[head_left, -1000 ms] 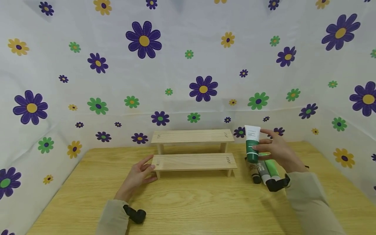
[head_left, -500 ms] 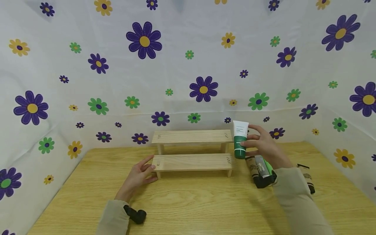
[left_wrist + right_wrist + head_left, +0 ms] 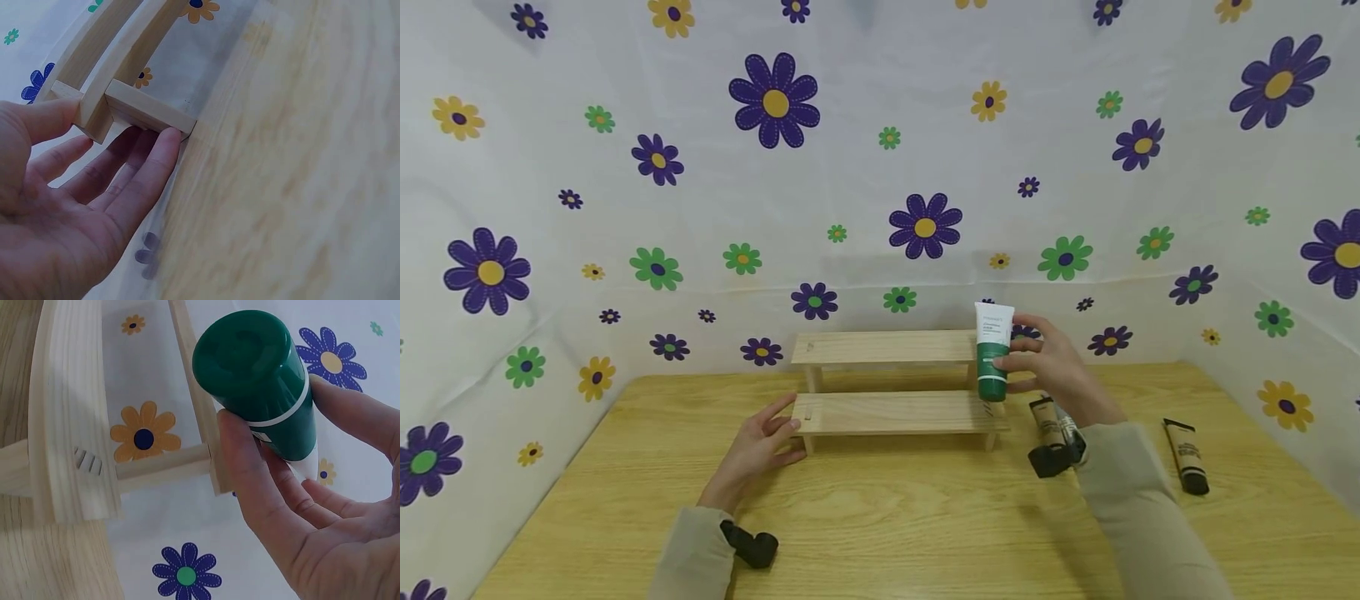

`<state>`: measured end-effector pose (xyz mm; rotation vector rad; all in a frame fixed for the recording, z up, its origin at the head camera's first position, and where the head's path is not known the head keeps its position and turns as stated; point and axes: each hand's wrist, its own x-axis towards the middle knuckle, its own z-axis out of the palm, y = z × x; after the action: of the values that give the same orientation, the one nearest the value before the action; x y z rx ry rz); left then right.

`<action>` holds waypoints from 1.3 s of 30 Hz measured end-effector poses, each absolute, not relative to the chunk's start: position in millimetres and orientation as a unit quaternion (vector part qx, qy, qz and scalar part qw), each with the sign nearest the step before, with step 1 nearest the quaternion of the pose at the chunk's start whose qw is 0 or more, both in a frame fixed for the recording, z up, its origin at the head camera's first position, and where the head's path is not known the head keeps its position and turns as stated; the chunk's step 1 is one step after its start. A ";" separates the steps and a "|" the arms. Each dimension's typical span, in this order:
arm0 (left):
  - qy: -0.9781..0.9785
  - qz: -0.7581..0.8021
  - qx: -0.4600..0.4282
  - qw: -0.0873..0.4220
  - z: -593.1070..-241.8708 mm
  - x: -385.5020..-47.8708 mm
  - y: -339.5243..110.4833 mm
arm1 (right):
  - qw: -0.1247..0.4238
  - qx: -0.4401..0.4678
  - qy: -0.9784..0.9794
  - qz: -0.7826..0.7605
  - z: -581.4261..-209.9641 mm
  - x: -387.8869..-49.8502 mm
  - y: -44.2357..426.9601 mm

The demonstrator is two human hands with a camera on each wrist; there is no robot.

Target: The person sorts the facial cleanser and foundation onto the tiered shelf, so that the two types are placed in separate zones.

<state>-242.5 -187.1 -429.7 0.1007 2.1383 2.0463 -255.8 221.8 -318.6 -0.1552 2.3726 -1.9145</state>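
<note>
My right hand (image 3: pixel 1051 367) holds a tube (image 3: pixel 992 354), white above and with a green lower part and cap, cap down. The tube is held in the air in front of the right end of a two-tier wooden rack (image 3: pixel 895 412). In the right wrist view, thumb and fingers lie on either side of the tube (image 3: pixel 275 381), cap end toward the camera. At the rack's left end, my left hand (image 3: pixel 762 446) grips the lower step, its thumb on the board (image 3: pixel 94 112) and its fingers against the leg piece below.
On the table (image 3: pixel 880 517), right of the rack, lie a brown tube (image 3: pixel 1047 421) and a grey tube (image 3: pixel 1066 423), partly hidden by my right wrist. Another brown tube (image 3: pixel 1186 458) with a black cap lies farther right. A flowered cloth (image 3: pixel 850 183) hangs behind.
The right hand has carried the green-and-white tube left and slightly up, from above the lying tubes to the rack's right end. The left hand has stayed at the rack.
</note>
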 end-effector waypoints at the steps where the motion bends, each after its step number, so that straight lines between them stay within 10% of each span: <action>1: 0.719 0.689 0.032 0.090 -429.6 -242.7 -186.6 | 0.043 -0.051 0.777 -0.626 -317.7 -256.5 219.9; 39: 0.721 0.687 0.036 0.077 -428.4 -239.8 -183.7 | -0.033 -0.035 0.723 -0.689 -312.4 -283.8 136.2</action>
<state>-239.8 -183.7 -428.4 0.1075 2.1622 2.0600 -283.8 136.2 -312.4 -0.1137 2.3193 -2.2116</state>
